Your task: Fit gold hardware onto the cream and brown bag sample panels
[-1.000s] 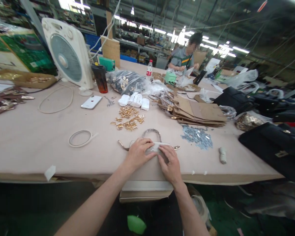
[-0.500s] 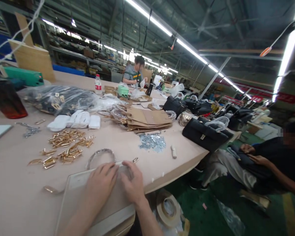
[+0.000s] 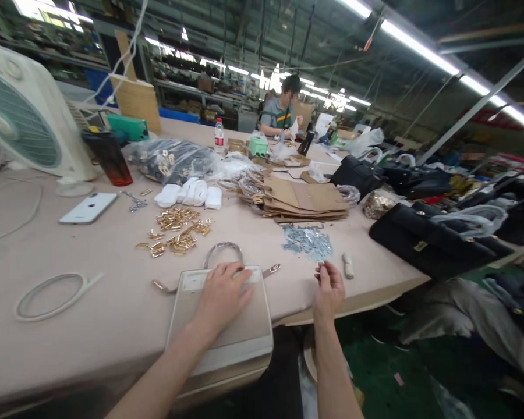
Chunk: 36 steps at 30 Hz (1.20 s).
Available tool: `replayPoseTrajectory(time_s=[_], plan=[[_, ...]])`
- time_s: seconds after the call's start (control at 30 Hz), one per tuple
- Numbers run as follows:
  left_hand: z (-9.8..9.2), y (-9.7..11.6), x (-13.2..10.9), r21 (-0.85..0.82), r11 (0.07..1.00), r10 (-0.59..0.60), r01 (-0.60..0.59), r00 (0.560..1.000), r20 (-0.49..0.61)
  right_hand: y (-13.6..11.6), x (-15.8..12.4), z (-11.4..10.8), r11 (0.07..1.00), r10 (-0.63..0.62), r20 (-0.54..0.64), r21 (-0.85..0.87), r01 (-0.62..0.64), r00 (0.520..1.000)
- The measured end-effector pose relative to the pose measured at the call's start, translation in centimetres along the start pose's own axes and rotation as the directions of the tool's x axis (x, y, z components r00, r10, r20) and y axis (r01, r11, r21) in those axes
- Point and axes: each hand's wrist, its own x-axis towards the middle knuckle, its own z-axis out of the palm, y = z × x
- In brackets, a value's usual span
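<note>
While left hand [image 3: 222,293] lies spread on beige bag [image 3: 248,322] | right hand [image 3: 329,287] curled | can't tell if pinching

Relative to the bag [image 3: 244,326] on the table [image 3: 113,308]: buckles [image 3: 177,219] behind left; phone [image 3: 88,209] farther left; metal pieces [image 3: 308,242] behind right; panel stack [image 3: 305,196] farther behind right.

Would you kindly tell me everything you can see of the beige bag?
The beige bag lies on the table, its near end jutting past the edge. It looks leather-like, with pale borders, a looped handle at the far end and metal-tipped straps on both sides. The left hand rests on top.
</note>
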Motion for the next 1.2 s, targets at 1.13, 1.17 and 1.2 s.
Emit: replayPoseTrajectory(time_s=[1.13, 1.17, 1.2], plan=[[1.4, -0.1, 0.2, -0.237, 0.970, 0.037, -0.050, 0.998, -0.059, -3.7, -3.8, 7.6, 0.982, 0.069, 0.881, -0.141, 0.122, 0.469], [1.5, -0.2, 0.2, -0.239, 0.969, 0.042, -0.055, 0.997, -0.060, -4.0, -3.4, 7.8, 0.984, 0.072, 0.906, -0.134, 0.120, 0.417], [1.5, -0.2, 0.2, -0.240, 0.969, 0.044, -0.057, 0.997, -0.060, -4.3, -3.1, 8.1, 0.986, 0.072, 0.931, -0.122, 0.118, 0.359]])
